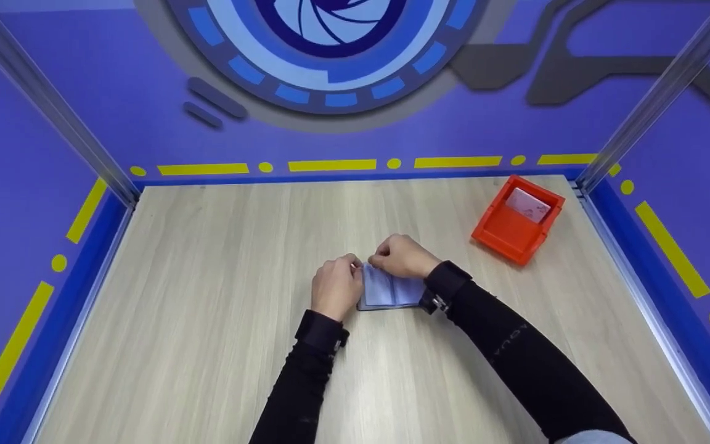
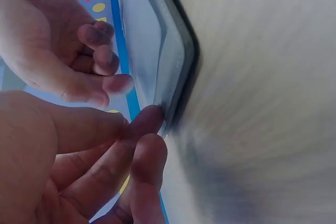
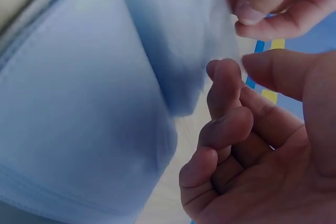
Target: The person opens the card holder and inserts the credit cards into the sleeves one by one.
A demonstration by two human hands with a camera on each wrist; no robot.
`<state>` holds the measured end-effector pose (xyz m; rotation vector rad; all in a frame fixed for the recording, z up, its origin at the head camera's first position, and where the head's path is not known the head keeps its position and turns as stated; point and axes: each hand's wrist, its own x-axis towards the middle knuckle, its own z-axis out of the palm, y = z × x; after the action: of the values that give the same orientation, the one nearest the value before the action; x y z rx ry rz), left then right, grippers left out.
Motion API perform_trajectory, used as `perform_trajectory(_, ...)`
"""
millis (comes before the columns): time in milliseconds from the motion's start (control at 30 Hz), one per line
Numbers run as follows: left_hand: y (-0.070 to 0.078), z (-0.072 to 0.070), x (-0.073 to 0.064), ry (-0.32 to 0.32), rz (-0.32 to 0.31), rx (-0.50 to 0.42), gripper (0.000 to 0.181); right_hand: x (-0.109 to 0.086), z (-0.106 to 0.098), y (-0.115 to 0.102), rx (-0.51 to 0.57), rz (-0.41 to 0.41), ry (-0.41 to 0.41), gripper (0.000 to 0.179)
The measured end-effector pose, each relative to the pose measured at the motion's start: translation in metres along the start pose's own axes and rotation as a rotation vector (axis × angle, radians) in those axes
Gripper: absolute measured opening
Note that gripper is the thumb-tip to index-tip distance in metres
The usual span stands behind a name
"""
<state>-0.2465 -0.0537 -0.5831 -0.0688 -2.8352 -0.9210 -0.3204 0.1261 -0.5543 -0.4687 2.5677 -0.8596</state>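
A small card album with clear, bluish plastic sleeve pages lies open on the wooden table. At its left edge is my left hand; in the left wrist view, its thumb and fingers pinch the album's edge near a corner. My right hand reaches over the album's far edge, its fingers curled. Seen from the right wrist, a translucent sleeve page stands lifted and blurred, its edge at the right thumb and index fingertips, which seem to pinch it. The exact contact is hard to see.
A red plastic bin sits toward the table's back right, with a pinkish patterned card or stack of cards inside. Blue-purple panels with yellow marks border the wooden table at the back and both sides.
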Motion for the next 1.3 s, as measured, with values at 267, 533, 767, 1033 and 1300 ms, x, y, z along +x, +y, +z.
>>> perform_trajectory(267,0.004,0.002,-0.001,0.007,-0.017,-0.017,0.022,-0.02,-0.008,0.001,-0.056,-0.126,0.085,0.036)
perform_trajectory(533,0.001,0.007,-0.002,-0.036,-0.018,-0.006,0.036,-0.04,-0.029,-0.001,-0.098,-0.122,0.124,0.027)
perform_trajectory(767,-0.001,0.012,-0.004,-0.07,-0.075,-0.011,0.032,-0.047,-0.034,0.02,-0.149,-0.083,0.122,0.024)
perform_trajectory(1033,0.002,0.015,-0.003,-0.067,-0.073,-0.014,0.033,-0.062,-0.065,0.043,-0.12,0.055,0.163,0.025)
perform_trajectory(1300,0.0,0.009,-0.005,-0.079,-0.092,-0.032,0.032,-0.073,-0.14,0.082,-0.125,0.136,0.323,0.026)
